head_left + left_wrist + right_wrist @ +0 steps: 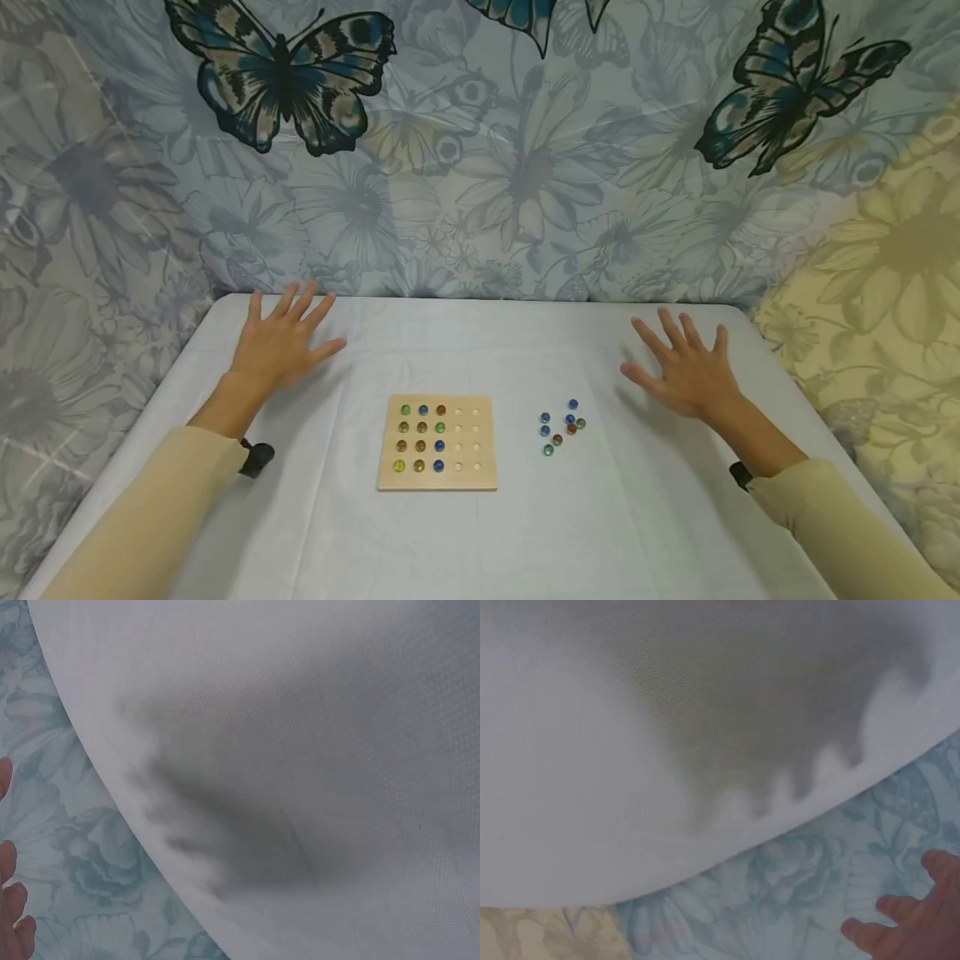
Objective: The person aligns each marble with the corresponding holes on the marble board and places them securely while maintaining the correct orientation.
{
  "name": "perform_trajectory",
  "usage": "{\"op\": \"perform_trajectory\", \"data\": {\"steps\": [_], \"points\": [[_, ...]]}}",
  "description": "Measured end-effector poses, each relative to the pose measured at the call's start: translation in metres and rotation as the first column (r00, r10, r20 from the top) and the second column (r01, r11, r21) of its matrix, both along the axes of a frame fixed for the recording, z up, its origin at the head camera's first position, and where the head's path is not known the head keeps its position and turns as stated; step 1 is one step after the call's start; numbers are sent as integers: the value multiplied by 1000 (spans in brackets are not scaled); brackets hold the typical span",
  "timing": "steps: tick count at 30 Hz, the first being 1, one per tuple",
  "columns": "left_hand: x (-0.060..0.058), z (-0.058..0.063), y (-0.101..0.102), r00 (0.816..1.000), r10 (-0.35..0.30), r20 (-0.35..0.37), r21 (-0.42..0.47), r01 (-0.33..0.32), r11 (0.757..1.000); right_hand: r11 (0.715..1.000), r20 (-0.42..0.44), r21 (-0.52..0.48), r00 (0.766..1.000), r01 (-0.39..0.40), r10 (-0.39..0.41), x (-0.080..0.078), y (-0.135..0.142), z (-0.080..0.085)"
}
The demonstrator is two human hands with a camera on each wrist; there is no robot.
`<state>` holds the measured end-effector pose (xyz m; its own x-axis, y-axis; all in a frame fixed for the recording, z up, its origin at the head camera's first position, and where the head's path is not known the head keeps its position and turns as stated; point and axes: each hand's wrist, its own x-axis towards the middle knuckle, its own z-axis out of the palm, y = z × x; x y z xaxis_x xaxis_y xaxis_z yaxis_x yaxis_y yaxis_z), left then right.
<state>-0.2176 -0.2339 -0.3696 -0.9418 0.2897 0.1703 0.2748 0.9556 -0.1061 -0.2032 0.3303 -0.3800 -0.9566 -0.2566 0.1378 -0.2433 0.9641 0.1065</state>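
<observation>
In the head view a square wooden board lies at the middle of the table. Glass marbles fill its three left columns, among them a green marble and a blue marble; the two right columns show bare hollows. Right of the board, several loose marbles in blue, reddish and green lie in a small group. My left hand is spread above the table, left of the board, holding nothing. With fingers apart, my right hand hovers to the right of the loose marbles, also holding nothing. Both wrist views show fingertips and hand shadows.
A white cloth covers the table, with its far edge just beyond the fingertips. Behind it hangs a floral fabric with large butterflies, which continues along both sides. A dark band sits on each wrist.
</observation>
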Motion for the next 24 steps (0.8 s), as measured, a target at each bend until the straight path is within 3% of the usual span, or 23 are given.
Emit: {"op": "perform_trajectory", "data": {"steps": [16, 24], "points": [[24, 1, 26, 986, -135, -94, 6, 136, 991, 989, -67, -11, 987, -149, 148, 21, -24, 0], [35, -3, 37, 976, -198, -89, 23, 200, 979, 972, -50, -95, 977, -213, 209, 28, -38, 1]]}}
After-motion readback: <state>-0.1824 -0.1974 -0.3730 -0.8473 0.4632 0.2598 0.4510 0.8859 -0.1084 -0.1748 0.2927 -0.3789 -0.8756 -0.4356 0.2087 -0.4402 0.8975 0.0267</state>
